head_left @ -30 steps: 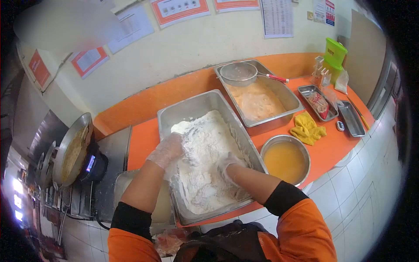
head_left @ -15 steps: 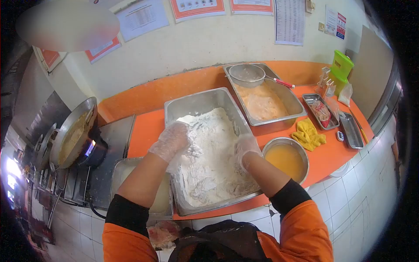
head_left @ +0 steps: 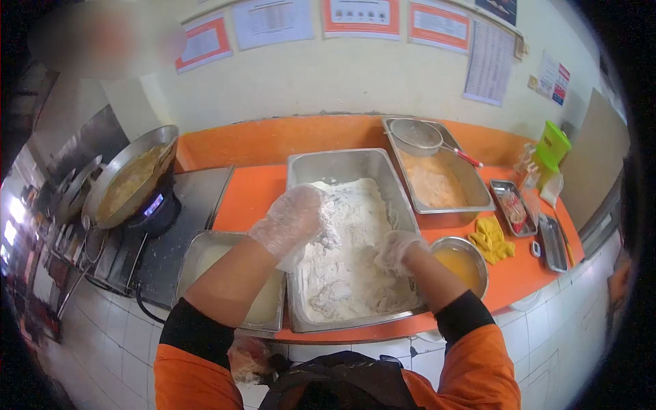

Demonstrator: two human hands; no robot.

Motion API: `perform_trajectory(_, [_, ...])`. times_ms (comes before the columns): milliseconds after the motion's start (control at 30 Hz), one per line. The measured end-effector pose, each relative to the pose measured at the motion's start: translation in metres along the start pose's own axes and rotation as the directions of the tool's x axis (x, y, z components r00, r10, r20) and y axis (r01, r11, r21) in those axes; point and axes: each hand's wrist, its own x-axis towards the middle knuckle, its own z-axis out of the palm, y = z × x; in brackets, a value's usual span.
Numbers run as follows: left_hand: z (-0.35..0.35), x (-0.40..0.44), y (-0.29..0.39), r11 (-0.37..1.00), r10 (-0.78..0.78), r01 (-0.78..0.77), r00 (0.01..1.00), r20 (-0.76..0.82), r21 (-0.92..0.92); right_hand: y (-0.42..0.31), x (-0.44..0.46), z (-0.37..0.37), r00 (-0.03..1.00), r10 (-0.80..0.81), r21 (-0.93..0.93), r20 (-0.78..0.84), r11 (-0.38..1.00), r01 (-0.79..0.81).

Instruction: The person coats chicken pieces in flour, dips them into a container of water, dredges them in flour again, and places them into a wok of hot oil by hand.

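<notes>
A deep steel pan [head_left: 314,158] holds loose white flour [head_left: 359,266] with uneven lumps. My left hand [head_left: 294,215], in a clear plastic glove, curls over the left side of the flour; white clumps lie by its fingers, and whatever is in its grasp is hidden. Toward the pan's right wall, my right hand [head_left: 398,251], gloved too, dips into the flour, its fingertips covered. Left of the pan, a shallower steel tray [head_left: 198,249] contains a pale liquid, partly behind my left forearm. A steel bowl of orange-yellow liquid [head_left: 459,265] sits beside my right wrist.
A wok [head_left: 137,171] with bubbling contents stands on a burner at left. Behind the bowl are another steel pan [head_left: 471,198] of orange-tinted powder, a strainer [head_left: 417,134] and a yellow cloth [head_left: 492,239]. Small trays [head_left: 552,242] and a green container [head_left: 552,147] lie farther right.
The view has tilted up and shifted, so the pan and counter appear lower and further right. My right hand has moved inward from the pan's right wall; my left hand stays over the left side.
</notes>
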Motion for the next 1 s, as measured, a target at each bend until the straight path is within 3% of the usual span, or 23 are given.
perform_trajectory(67, [-0.009,-0.007,-0.003,0.999,-0.004,0.002,0.999,-0.048,-0.032,0.018,-0.005,0.003,0.962,-0.221,-0.154,-0.158,0.968,0.197])
perform_trajectory(100, [-0.011,-0.011,-0.003,0.999,-0.008,0.004,0.997,-0.070,-0.047,0.009,-0.011,-0.012,0.997,-0.038,-0.091,-0.063,0.995,0.032])
perform_trajectory(167, [-0.011,-0.012,-0.012,1.000,-0.004,0.003,1.000,-0.031,-0.024,0.000,-0.011,-0.035,0.994,0.104,-0.083,0.041,0.992,-0.101])
perform_trajectory(233, [-0.028,-0.021,-0.025,0.999,-0.026,0.027,0.999,-0.029,0.037,0.014,0.002,-0.039,0.989,-0.073,-0.220,-0.125,0.975,0.044])
perform_trajectory(267, [-0.043,-0.030,-0.032,0.996,-0.038,0.041,0.999,-0.035,0.077,0.021,0.010,-0.037,0.935,-0.218,-0.321,-0.279,0.939,0.123])
perform_trajectory(300, [-0.053,-0.038,-0.046,0.994,-0.089,0.084,0.993,-0.081,-0.066,0.028,0.020,-0.039,0.836,-0.363,-0.422,-0.410,0.889,0.179])
perform_trajectory(333, [-0.064,-0.047,-0.062,0.972,-0.136,0.107,0.982,-0.129,-0.208,0.029,0.036,-0.057,0.799,-0.380,-0.155,-0.466,0.924,0.349])
perform_trajectory(367, [-0.073,-0.053,-0.085,0.953,-0.136,0.082,0.976,-0.171,-0.292,0.029,0.051,-0.075,0.758,-0.395,0.106,-0.520,0.850,0.516])
perform_trajectory(400, [-0.082,-0.058,-0.109,0.927,-0.136,0.049,0.968,-0.213,-0.371,0.009,0.054,-0.111,0.775,-0.420,0.493,-0.472,0.603,0.627])
perform_trajectory(433, [-0.084,-0.055,-0.151,0.920,-0.089,-0.016,0.965,-0.247,-0.391,-0.011,0.058,-0.147,0.790,-0.444,0.791,-0.423,0.243,0.561])
perform_trajectory(467, [-0.102,-0.060,-0.175,0.959,-0.065,-0.013,0.963,-0.260,-0.284,-0.054,0.039,-0.194,0.726,-0.532,0.855,-0.435,0.008,0.518])
perform_trajectory(500, [-0.121,-0.065,-0.199,0.985,-0.040,-0.008,0.961,-0.273,-0.173,-0.075,0.046,-0.225,0.727,-0.480,0.820,-0.492,0.026,0.572])
perform_trajectory(533, [-0.157,-0.084,-0.209,0.995,-0.045,0.067,0.963,-0.264,0.074,-0.096,0.053,-0.255,0.723,-0.424,0.783,-0.545,0.052,0.620])
perform_trajectory(567, [-0.187,-0.101,-0.215,0.958,-0.103,0.166,0.960,-0.260,0.233,-0.109,0.075,-0.276,0.711,-0.238,0.625,-0.662,0.350,0.698])
perform_trajectory(633, [-0.235,-0.133,-0.229,0.812,-0.263,0.364,0.926,-0.270,0.456,-0.158,0.100,-0.316,0.542,-0.130,0.538,-0.830,0.067,0.840])
perform_trajectory(667, [-0.238,-0.145,-0.268,0.813,-0.282,0.435,0.875,-0.393,0.386,-0.185,0.108,-0.344,0.499,-0.176,0.347,-0.849,0.526,0.776])
perform_trajectory(700, [-0.233,-0.154,-0.316,0.814,-0.301,0.494,0.808,-0.506,0.305,-0.215,0.115,-0.369,0.480,-0.230,0.064,-0.847,0.851,0.521])
perform_trajectory(767, [-0.238,-0.173,-0.382,0.716,-0.185,0.498,0.810,-0.556,0.489,-0.280,0.125,-0.404,0.536,-0.255,-0.004,-0.805,0.905,0.425])
perform_trajectory(800, [-0.240,-0.185,-0.405,0.681,-0.179,0.495,0.827,-0.533,0.539,-0.296,0.179,-0.411,0.484,-0.350,-0.099,-0.802,0.877,0.470])
perform_trajectory(867, [-0.234,-0.210,-0.445,0.608,-0.178,0.487,0.853,-0.490,0.628,-0.343,0.230,-0.423,0.481,-0.501,-0.310,-0.719,0.851,0.424])
perform_trajectory(933, [-0.220,-0.223,-0.502,0.604,-0.349,0.531,0.847,-0.402,0.594,-0.418,0.197,-0.439,0.693,-0.535,-0.345,-0.483,0.844,0.411])
perform_trajectory(1000, [-0.215,-0.234,-0.524,0.592,-0.472,0.605,0.796,-0.380,0.532,-0.461,0.223,-0.437,0.757,-0.544,-0.389,-0.361,0.826,0.408])
